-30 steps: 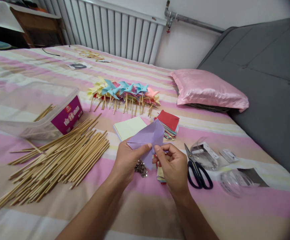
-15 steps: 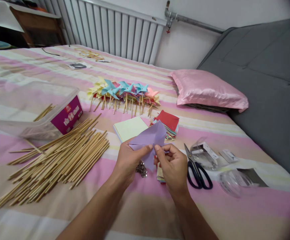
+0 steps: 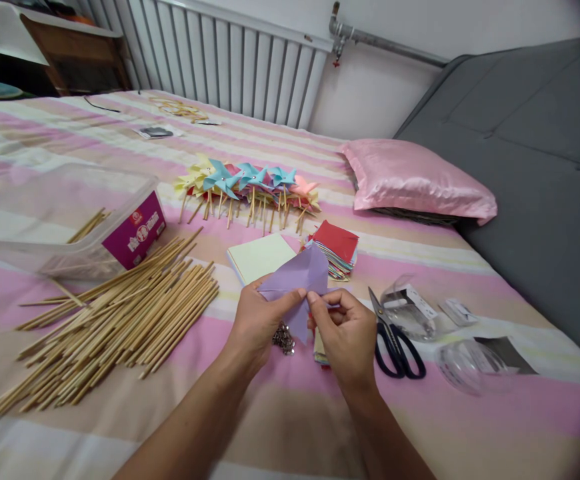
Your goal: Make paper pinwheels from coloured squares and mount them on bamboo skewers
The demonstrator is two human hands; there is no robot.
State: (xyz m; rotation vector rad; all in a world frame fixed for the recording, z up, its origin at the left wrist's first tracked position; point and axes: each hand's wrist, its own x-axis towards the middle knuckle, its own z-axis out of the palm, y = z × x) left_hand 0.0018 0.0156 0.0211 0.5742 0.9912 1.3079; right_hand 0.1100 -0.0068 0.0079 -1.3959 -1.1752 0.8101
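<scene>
A lilac sheet of paper (image 3: 297, 279), partly folded with its corners drawn toward the middle, is held above the striped bed cover. My left hand (image 3: 255, 328) pinches its centre from the left with thumb on top. My right hand (image 3: 347, 337) pinches the same spot from the right with thumb and forefinger. Under the hands lie a small heap of metal pins (image 3: 283, 338) and a low stack of coloured paper (image 3: 320, 350), mostly hidden.
A big pile of bamboo sticks (image 3: 115, 320) lies to the left by a clear plastic box (image 3: 65, 223). Finished pinwheels (image 3: 250, 183) lie further back. A yellow paper pad (image 3: 260, 257), a red-topped paper stack (image 3: 337, 247), black scissors (image 3: 395, 340), clear packaging (image 3: 470, 363) and a pink pillow (image 3: 415, 177) are nearby.
The lilac paper's upper flap has dropped slightly and the fingers have shifted at its centre. Both hands stay in nearly the same place.
</scene>
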